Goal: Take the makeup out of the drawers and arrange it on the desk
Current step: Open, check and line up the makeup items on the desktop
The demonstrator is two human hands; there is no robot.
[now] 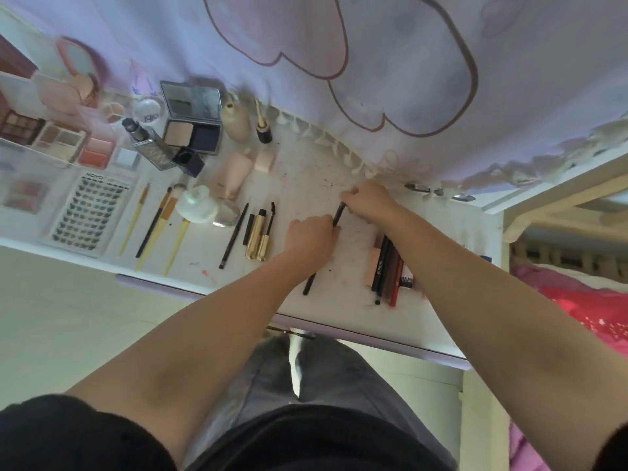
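Observation:
Both my hands hold a thin black makeup pencil over the middle of the white desk. My left hand grips its lower part, and the tail pokes out below the fist. My right hand pinches its upper end. A bundle of pencils and lip liners lies on the desk under my right forearm. To the left lie a gold mascara tube with its wand, a long dark pencil and several yellow-handled brushes.
Farther left are a false-lash card, an open powder compact, palettes, bottles and a pink hand mirror. A lilac printed cloth hangs behind the desk. A bed with red bedding stands at right.

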